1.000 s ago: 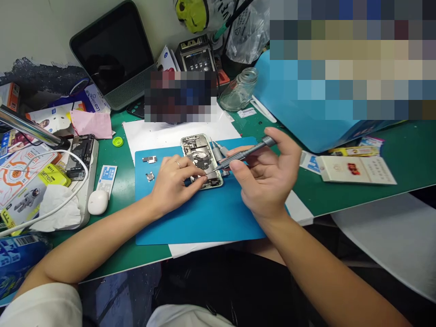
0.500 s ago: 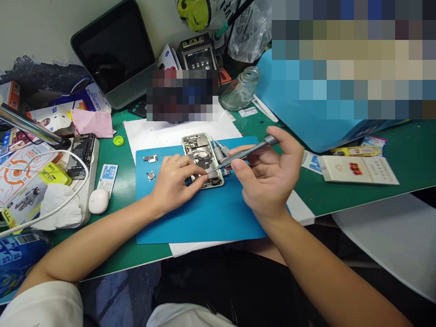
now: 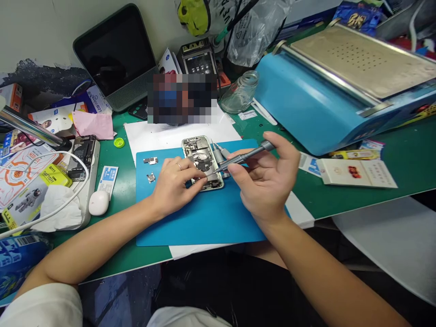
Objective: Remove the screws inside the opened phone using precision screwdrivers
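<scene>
Your hands have barely shifted. Your right hand [image 3: 267, 179] holds a grey metal screwdriver [image 3: 243, 159], its thin tip by your left hand's [image 3: 177, 184] pinched fingertips. They cover part of the opened smartphone [image 3: 202, 159], centred near the smooth blue mat's [image 3: 204, 222] far edge; whatever they grip is indistinct.
</scene>
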Available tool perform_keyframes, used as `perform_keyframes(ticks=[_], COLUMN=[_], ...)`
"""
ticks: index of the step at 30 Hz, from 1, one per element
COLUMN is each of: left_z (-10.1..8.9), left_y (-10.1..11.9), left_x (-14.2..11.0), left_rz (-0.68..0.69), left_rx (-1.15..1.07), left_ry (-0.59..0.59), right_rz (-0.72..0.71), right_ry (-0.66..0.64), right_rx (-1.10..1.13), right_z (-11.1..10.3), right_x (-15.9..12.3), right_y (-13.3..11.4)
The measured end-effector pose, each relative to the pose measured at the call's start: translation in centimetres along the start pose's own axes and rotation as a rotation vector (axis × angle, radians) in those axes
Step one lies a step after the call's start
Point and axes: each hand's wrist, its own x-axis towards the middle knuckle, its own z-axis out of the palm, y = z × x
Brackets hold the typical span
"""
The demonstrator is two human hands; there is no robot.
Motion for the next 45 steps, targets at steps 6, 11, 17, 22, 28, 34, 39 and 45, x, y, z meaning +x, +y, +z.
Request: perform_keyframes(ticks=[6, 11, 17, 22, 28, 34, 39, 45], left_z=[-0.03, -0.01, 0.04, 0.03, 0.03, 0.03, 0.02, 0.0], left_y=[-0.03, -0.05, -0.05, -0.12, -0.05, -0.11, -0.05, 0.03], left_x=[-0.01, -0.01, -0.02, -0.01, 0.06, 0.1, 0.16, 0.18], left_rz=[-0.005, -0.008, -0.008, 0.01, -0.024, -0.037, -0.052, -0.054], left_rx=[0.006, 0.015, 0.026, 0.008, 0.041, 0.005, -0.014, -0.01], left_ry=[-0.014, -0.02, -0.034, -0.029, -0.061, -0.061, -0.063, -0.064], right_rz=[-0.015, -0.025, -0.046, -0.062, -0.053, -0.002, 0.04, 0.035], right_ry=[-0.035, -0.034, -0.058, -0.062, -0.048, -0.034, -0.046, -0.04], right_rx=[-0.025, -0.027, -0.023, -0.004, -0.015, -0.02, 0.004, 0.001], right_z=[-0.14, -0.18, -0.26, -0.16, -0.09, -0.39, -0.53, -0.37], right_x=[-0.11, -0.17, -0.05, -0.03, -0.05, -0.07, -0.16, -0.13], right_y=[-0.01, 0.01, -0.14, -0.15, -0.07, 0.04, 0.11, -0.02])
